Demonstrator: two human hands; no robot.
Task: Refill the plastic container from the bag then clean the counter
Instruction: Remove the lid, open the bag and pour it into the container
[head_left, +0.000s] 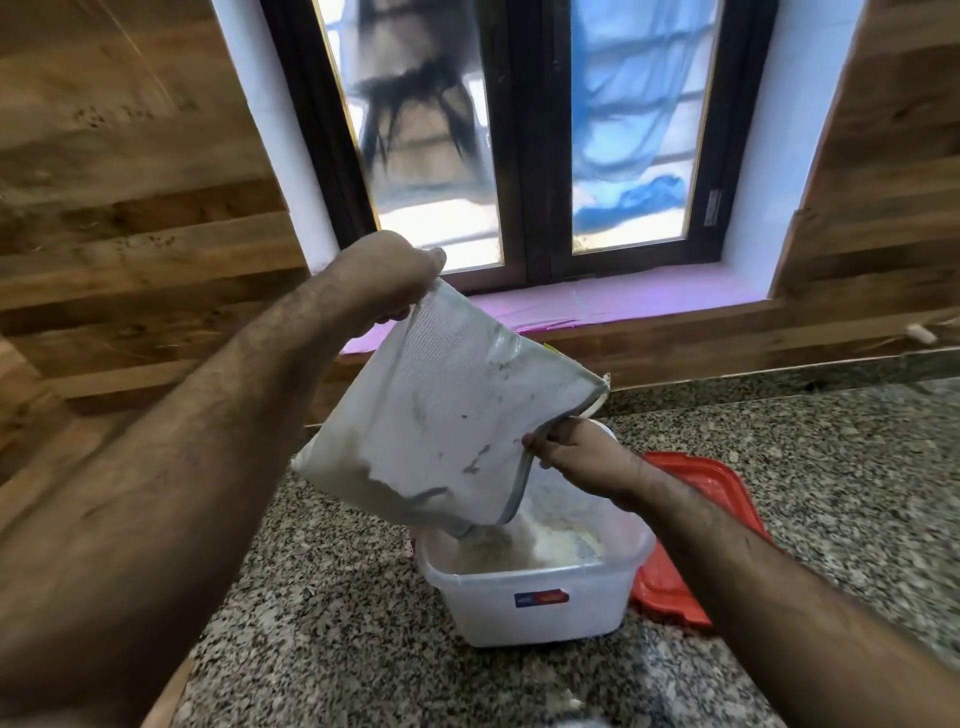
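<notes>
Head-camera view of a pour over a speckled granite counter (322, 597). The left hand (387, 278) is raised, its fingers curled round and pinching the upper corner of a translucent white bag (441, 410), which hangs tilted with its open, grey-edged mouth pointing down. The right hand (576, 454) pinches the edge of that mouth on its right side, thumb and fingers closed on the rim. The lowest corner of the mouth dips just inside a clear plastic container (535, 605) standing on the counter directly below; pale powder (524, 545) runs from the bag and forms a heap in the container, and more powder has gathered in the bag's lower left corner. A small red-and-blue label (541, 598) marks the container's near wall. A red lid (680, 571) lies flat on the counter, just beside and partly behind the container on the right. Behind the counter, wood-grain wall panels (130, 208) flank a dark-framed window (524, 130) with a pink sill (623, 299).
</notes>
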